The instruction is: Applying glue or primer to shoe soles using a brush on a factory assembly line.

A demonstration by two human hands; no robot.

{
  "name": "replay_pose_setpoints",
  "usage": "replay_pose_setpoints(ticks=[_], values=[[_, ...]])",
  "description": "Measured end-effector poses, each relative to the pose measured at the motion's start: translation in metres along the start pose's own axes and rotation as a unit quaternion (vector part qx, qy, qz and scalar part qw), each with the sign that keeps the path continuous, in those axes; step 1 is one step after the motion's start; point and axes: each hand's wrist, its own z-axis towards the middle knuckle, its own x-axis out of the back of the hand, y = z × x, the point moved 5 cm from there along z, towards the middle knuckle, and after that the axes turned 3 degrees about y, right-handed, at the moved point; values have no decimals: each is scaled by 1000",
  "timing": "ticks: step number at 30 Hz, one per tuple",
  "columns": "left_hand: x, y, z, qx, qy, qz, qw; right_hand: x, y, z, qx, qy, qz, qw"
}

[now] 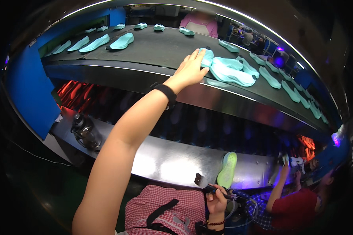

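My left hand (192, 68) reaches up to a dark conveyor belt (157, 45), fingers stretched out against the end of a mint-green shoe sole (206, 56). More mint soles (232, 74) lie bunched just right of that hand, some overlapping. Low in front of my body, my right hand (216, 201) is closed around the dark handle of a flat brush (201, 180) with dark bristles. A yellow-green shoe sole (227, 170) lies on the steel ledge (176, 166), close to the brush.
Several soles are spread along the belt's left and right ends. A dark, lidded jug (83, 131) stands at the ledge's left end. Red-lit soles (74, 94) show beneath the belt. One co-worker (298, 205) sits on the right, another (200, 24) behind the belt.
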Motion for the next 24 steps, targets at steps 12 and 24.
replay_pose_setpoints(ticks=[12, 24], values=[[79, -29, -62, 150, 326, -281, 890, 23, -14, -11, 17, 105, -39, 994], [39, 24, -354, 494, -181, -761, 378, -39, -5, 16, 16, -53, -104, 993]])
